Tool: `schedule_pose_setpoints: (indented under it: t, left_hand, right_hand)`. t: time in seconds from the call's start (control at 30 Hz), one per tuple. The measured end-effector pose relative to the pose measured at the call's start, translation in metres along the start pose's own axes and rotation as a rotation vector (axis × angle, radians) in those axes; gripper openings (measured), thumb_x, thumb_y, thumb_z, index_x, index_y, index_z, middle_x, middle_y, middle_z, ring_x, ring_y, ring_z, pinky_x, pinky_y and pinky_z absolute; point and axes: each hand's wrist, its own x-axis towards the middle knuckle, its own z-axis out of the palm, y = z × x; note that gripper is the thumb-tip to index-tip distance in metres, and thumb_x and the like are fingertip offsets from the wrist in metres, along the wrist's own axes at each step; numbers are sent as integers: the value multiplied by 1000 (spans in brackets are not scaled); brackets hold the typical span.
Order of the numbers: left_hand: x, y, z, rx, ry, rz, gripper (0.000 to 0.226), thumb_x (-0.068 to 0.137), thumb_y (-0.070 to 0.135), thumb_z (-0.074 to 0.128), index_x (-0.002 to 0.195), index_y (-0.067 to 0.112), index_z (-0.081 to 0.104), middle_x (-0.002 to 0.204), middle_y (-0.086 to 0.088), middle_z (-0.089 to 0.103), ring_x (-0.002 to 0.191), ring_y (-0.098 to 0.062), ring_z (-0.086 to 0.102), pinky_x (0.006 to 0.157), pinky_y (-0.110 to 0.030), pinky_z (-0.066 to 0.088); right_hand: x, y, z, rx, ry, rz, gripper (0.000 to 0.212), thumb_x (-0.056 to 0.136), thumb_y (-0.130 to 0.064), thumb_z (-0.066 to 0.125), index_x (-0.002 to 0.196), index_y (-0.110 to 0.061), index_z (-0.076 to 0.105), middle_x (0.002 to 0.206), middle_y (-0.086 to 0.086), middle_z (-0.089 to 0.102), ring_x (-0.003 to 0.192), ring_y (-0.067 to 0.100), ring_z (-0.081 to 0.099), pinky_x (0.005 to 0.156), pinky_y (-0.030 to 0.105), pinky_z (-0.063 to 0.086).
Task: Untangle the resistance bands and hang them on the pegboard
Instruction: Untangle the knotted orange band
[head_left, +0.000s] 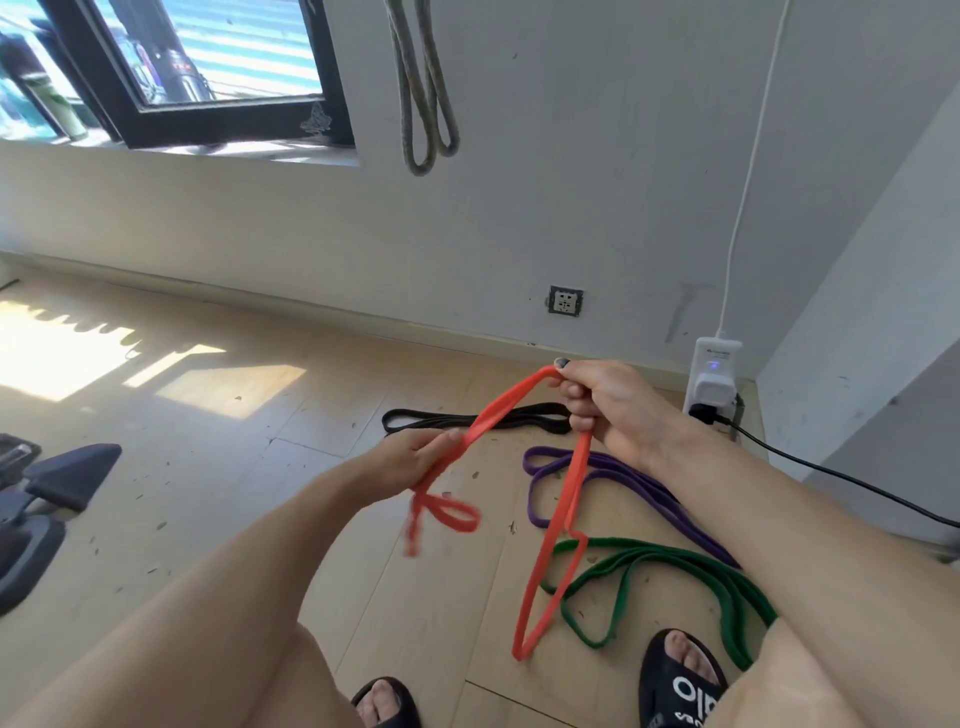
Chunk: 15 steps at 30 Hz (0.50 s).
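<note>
An orange-red resistance band (550, 545) stretches between both hands above the floor. My right hand (602, 405) grips its upper loop, with a long loop hanging down from it. My left hand (415, 460) pinches the other part, and a small blurred loop dangles below that hand. On the wooden floor lie a black band (415, 418) near the wall, a purple band (639, 480) and a green band (670, 569). A grey-green band (423, 98) hangs on the wall above. No pegboard is in view.
A white power strip (714, 379) with a black cable (841, 480) stands by the wall at the right. A wall socket (565, 300) sits low on the wall. Dark exercise equipment (47, 499) is at the left. My sandalled feet (680, 680) stand at the bottom.
</note>
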Motion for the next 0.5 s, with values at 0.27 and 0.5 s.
schedule_pose_setpoints:
  t: [0.27, 0.5]
  left_hand:
    - [-13, -11, -10, -22, -72, -38, 34, 101, 46, 56, 98, 13, 62, 81, 2, 71, 67, -12, 57, 66, -32, 50]
    - [-25, -33, -23, -378, -87, -180, 13, 100, 20, 62, 106, 9, 65, 95, -9, 69, 89, -24, 68, 91, -37, 56]
  right_hand:
    - [9, -1, -10, 162, 162, 34, 25, 106, -17, 49, 89, -4, 61, 58, -7, 40, 43, 4, 27, 44, 19, 23]
    - [16, 5, -14, 198, 222, 69, 23, 106, -16, 49, 90, -5, 60, 57, -8, 41, 39, 4, 28, 41, 17, 24]
